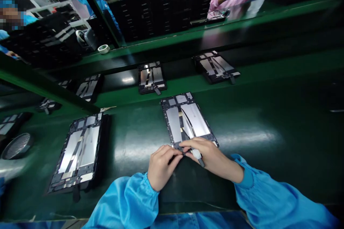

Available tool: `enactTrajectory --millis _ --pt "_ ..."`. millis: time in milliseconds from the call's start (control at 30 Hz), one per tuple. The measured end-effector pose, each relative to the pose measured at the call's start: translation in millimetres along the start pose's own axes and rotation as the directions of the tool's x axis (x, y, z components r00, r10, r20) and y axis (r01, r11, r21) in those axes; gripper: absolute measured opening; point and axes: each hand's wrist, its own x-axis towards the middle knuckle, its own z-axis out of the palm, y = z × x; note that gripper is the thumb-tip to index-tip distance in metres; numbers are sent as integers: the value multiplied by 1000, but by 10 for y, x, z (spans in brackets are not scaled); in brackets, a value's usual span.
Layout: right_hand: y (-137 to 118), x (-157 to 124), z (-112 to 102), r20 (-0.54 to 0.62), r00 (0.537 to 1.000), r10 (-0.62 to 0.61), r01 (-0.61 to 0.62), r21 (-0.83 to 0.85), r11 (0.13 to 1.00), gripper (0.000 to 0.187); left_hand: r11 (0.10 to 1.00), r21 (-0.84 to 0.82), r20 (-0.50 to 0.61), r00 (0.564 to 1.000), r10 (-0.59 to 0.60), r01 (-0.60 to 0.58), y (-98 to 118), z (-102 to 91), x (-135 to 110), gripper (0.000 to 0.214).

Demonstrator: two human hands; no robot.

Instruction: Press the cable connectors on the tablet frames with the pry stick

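- One opened tablet (197, 116) lies flat on the green bench (268, 121).
- Left hand (162, 166), at its near edge: finger and thumb pinching, seemingly, one small dark part (183, 153).
- Right hand (212, 154), alongside: fingers curled round one white-and-grey piece (197, 155).
- Three other tablets (90, 143) nearby: one left, two beyond.

My blue sleeves (129, 200) are smooth cloth with a satiny sheen. The opened tablet (197, 118) before me has silvery, metal-looking panels (174, 123) in a black, plastic-looking frame (213, 139), and the green worktop (249, 114) is smooth and glossy under pale reflections.
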Motion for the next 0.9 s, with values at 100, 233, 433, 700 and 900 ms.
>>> enactTrajectory --millis 100,233,433,700,900 --pt "0 30 6 -27 999 43 -42 58 997 30 994 -88 5 998 -70 70 -21 -10 20 7" --pt "-3 6 -10 0 998 70 -69 87 994 36 989 -118 24 995 -92 94 21 -34 27 7" --pt "-8 -19 7 -12 996 85 -84 81 993 37 957 -201 48 978 -202 207 51 -49 44 9" --pt "-41 -2 -6 8 988 152 -152 94 984 33 882 -344 123 947 -297 321 43 -20 39 9" --pt "-73 -2 -12 31 985 167 -170 99 981 34 953 -162 125 964 -236 255 52 -68 54 8"
